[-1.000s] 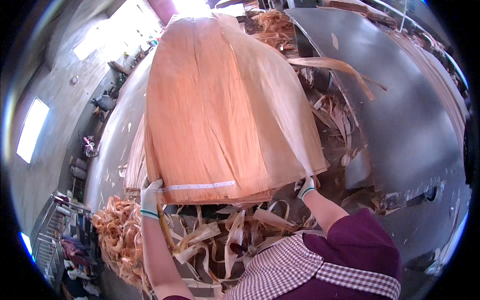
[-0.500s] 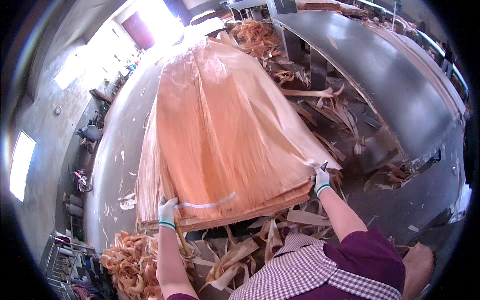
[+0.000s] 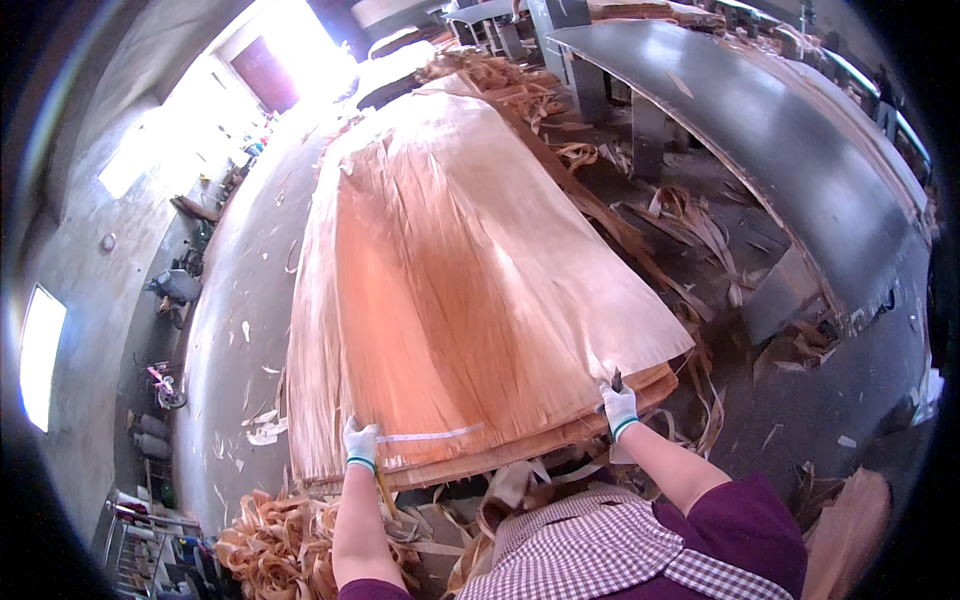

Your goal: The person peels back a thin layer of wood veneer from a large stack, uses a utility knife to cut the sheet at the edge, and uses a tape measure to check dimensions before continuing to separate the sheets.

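A large thin wood veneer sheet [image 3: 560, 270], pale with an orange middle, lies on top of a stack of similar sheets [image 3: 530, 447]. Long folds run along it, and its right side bulges. My left hand [image 3: 361, 442], in a white glove with a green cuff band, is closed on its near edge at the left. Beside that hand a white strip [image 3: 432, 435] lies across the sheet. My right hand [image 3: 619, 404], gloved too, pinches the near edge further right. A small dark object [image 3: 616, 380] sticks up from its fingers; its kind is unclear.
Curled veneer scraps [image 3: 275, 545] are heaped below my left arm. More scraps [image 3: 690, 225] litter the floor to the right. A long dark metal sheet [image 3: 760, 120] slopes alongside there. Cylinders [image 3: 150, 435] and a small pink bicycle [image 3: 165, 385] stand along the left wall.
My right hand has moved left and nearer, drawing the top sheet with it. My left hand has shifted slightly right and nearer. The sheet's pale right part is more raised, and the view has moved somewhat.
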The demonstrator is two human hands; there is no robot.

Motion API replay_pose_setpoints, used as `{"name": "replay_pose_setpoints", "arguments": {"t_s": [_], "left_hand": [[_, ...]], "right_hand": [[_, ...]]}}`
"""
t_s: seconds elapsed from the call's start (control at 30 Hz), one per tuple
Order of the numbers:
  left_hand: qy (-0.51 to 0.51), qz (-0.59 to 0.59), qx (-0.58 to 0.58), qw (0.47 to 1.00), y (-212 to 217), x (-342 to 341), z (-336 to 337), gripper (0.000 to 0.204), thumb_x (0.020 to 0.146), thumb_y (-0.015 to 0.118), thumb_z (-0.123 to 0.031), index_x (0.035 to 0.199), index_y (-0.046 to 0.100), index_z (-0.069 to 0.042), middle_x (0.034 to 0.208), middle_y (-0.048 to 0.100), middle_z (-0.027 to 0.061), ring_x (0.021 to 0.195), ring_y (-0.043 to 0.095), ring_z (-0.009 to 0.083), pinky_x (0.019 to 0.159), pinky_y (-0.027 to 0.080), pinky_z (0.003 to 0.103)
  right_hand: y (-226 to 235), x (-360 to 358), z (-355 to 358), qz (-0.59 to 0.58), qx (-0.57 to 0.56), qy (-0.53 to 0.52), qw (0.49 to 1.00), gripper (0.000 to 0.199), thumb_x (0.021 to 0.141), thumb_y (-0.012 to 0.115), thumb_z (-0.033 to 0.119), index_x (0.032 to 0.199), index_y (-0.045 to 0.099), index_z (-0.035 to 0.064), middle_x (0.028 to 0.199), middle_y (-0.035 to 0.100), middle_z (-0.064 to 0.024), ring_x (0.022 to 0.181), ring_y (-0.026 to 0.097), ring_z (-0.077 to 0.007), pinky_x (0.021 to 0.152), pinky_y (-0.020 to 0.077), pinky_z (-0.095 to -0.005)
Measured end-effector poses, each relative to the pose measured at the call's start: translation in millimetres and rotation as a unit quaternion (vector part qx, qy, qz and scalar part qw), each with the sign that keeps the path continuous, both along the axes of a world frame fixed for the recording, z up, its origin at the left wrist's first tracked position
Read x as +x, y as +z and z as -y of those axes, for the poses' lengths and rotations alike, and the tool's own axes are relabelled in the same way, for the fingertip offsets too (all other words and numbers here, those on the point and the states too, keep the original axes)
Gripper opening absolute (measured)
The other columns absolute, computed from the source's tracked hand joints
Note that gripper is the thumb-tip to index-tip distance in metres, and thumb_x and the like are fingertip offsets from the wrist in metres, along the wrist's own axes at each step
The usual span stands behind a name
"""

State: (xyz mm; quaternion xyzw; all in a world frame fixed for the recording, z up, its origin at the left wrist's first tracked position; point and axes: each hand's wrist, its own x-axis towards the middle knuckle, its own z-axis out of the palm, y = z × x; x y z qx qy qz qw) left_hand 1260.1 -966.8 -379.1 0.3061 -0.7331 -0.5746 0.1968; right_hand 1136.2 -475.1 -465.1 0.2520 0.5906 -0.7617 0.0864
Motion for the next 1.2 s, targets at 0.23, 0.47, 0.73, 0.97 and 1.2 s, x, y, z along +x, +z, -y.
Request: {"name": "replay_pose_setpoints", "arguments": {"t_s": [0.23, 0.47, 0.73, 0.97, 1.2], "left_hand": [[0.010, 0.206, 0.263, 0.943, -39, 56, 106, 0.034, 0.082, 0.063, -0.014, 0.112, 0.056, 0.000, 0.096, 0.063, 0.0110, 0.079, 0.062, 0.0245, 0.071, 0.052, 0.037], [0.071, 0.192, 0.050, 0.978, -87, 115, 165, 0.038, 0.084, 0.067, -0.021, 0.109, 0.055, 0.004, 0.089, 0.063, 0.0094, 0.078, 0.059, 0.0214, 0.070, 0.050, 0.035], [0.169, 0.151, -0.094, 0.969, -75, 118, 126, 0.025, 0.080, 0.066, -0.011, 0.095, 0.061, 0.009, 0.088, 0.065, 0.0115, 0.077, 0.057, 0.0175, 0.072, 0.047, 0.031], [0.135, 0.121, -0.053, 0.982, -68, 53, 137, 0.032, 0.080, 0.066, -0.015, 0.098, 0.060, 0.010, 0.084, 0.064, 0.0110, 0.071, 0.058, 0.0169, 0.064, 0.048, 0.030], [0.117, 0.150, -0.028, 0.981, -50, 8, 155, 0.025, 0.079, 0.066, -0.015, 0.086, 0.059, 0.008, 0.075, 0.059, 0.0074, 0.065, 0.055, 0.0161, 0.057, 0.046, 0.031]], "right_hand": [[-42, 1, 11, 0.063, -0.052, -0.180, 0.980, 0.028, 0.082, 0.068, 0.034, 0.077, 0.049, 0.0141, 0.046, 0.042, 0.0005, 0.033, 0.041, -0.0133, 0.028, 0.0276, -0.0266], [-37, -30, 17, 0.121, -0.018, -0.193, 0.974, 0.027, 0.079, 0.071, 0.027, 0.084, 0.048, 0.0145, 0.053, 0.041, 0.0010, 0.033, 0.036, -0.0129, 0.030, 0.0284, -0.0276], [-61, 35, 37, -0.041, 0.345, -0.148, 0.926, 0.026, 0.079, 0.062, 0.014, 0.098, 0.063, -0.0043, 0.084, 0.067, -0.0140, 0.074, 0.063, -0.0227, 0.071, 0.0476, -0.0347], [-64, 3, 57, -0.073, 0.302, -0.219, 0.925, 0.027, 0.083, 0.063, 0.013, 0.104, 0.062, -0.0038, 0.091, 0.067, -0.0162, 0.082, 0.063, -0.0244, 0.079, 0.0470, -0.0336], [-34, -40, 88, -0.043, 0.336, -0.197, 0.920, 0.026, 0.082, 0.062, 0.021, 0.090, 0.062, -0.0036, 0.084, 0.065, -0.0214, 0.077, 0.062, -0.0325, 0.071, 0.0459, -0.0384]]}}
